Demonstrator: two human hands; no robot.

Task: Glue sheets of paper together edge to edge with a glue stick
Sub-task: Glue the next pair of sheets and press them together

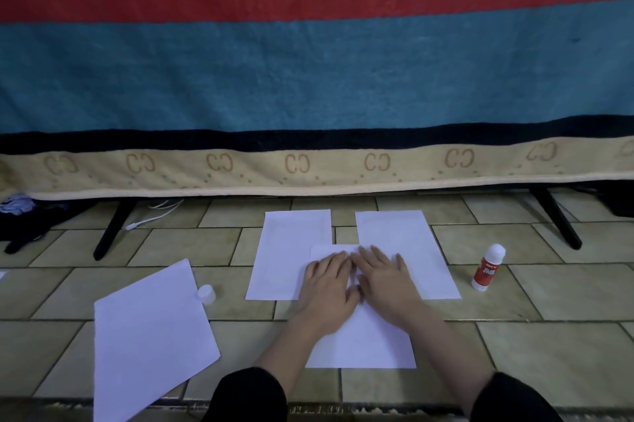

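Pressing flat with both hands, left hand [327, 287] and right hand [384, 279] lying open, fingers straight, on the near white paper sheet [360, 342] overlapping two white sheets at 12 o'clock. Probably bonding a glued seam. Next, likely reaching to 8 o'clock for the loose white paper sheet [151, 339] beside the small white cap [206, 294], then to 3 o'clock for the upright red-and-white glue stick [488, 267].

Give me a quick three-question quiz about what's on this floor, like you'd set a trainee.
1. True or false: the glue stick stands upright, right of the sheets, with nobody holding it.
2. How many paper sheets lie on the tiled floor? A two, B four, C six.
3. Fill in: both hands press flat on the ___ sheet.

Key:
1. True.
2. B: far left sheet, far right sheet, middle sheet, loose sheet.
3. Middle; left hand and right hand lie side by side on it.
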